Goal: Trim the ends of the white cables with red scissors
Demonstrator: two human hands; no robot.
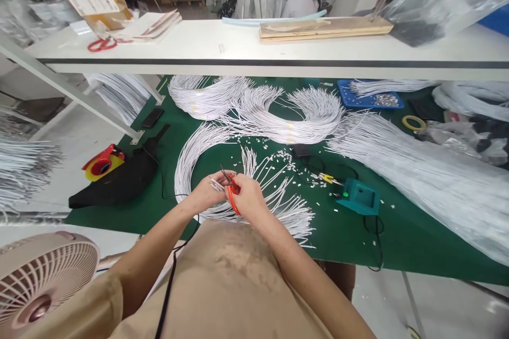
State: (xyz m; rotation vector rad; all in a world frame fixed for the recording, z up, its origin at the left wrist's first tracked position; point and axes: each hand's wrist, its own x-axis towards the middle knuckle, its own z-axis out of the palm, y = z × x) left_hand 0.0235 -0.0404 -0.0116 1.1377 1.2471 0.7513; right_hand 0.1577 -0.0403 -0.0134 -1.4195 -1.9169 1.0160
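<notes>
My right hand (250, 196) is closed around the orange handles of a pair of scissors (233, 202). The dark blades point up and away from me, over the fingers of my left hand (209, 193). That left hand is closed on several white wire ends (217, 185), which stick out past its fingers. Below and around both hands lies a looped bundle of white wires (185, 167), its loose ends (296, 214) fanning out to the right. Small white clippings (284, 158) are scattered on the green tabletop (318, 243) beyond my hands.
More white wire bundles (290, 130) lie farther back, under a white shelf (199, 53). On the right are a teal device (358, 197), yellow-handled pliers (328, 178) and a blue tray (369, 98). A red tape dispenser (104, 161), a black bag (119, 183) and a fan (43, 280) are left.
</notes>
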